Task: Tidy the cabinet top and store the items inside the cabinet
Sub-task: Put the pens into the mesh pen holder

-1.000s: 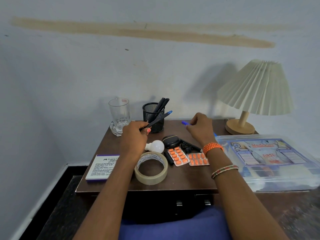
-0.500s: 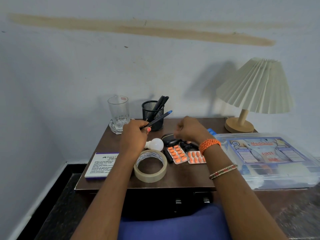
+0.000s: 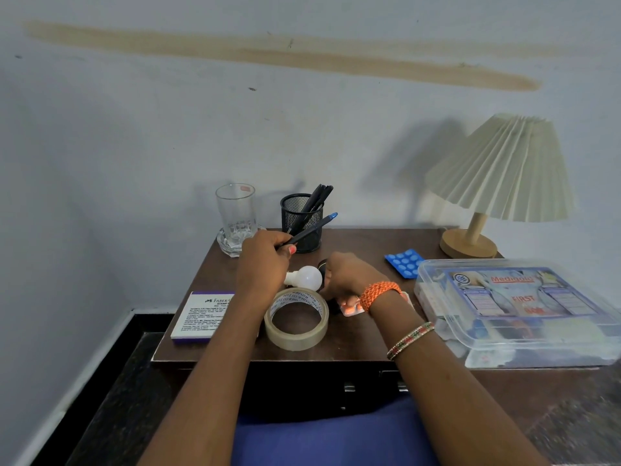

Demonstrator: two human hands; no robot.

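The head view has the clutter gathered round the tape roll (image 3: 296,319), which lies flat near the front of the counter (image 3: 363,243): the white bulb (image 3: 306,276) just behind it, the orange pill strips (image 3: 351,309) just to its right and mostly hidden, the white stamp-pad box (image 3: 201,314) to its left, the mesh pen cup (image 3: 301,222) and the glass (image 3: 236,215) well behind it. The bulb seems the likeliest casualty; it is round, lies loose between both wrists, and a nudge could roll it off the edge. The pen (image 3: 311,228) could also catch the cup's rim, or the glass beside it, if swung carelessly. The left hand (image 3: 263,262) hovers behind the tape roll, fingers curled round the pen, whose blue cap points up toward the cup. The right hand (image 3: 349,280) is lowered knuckles-up over the strips and a small dark object; whether it pinches anything I cannot tell, since its fingers are hidden underneath.
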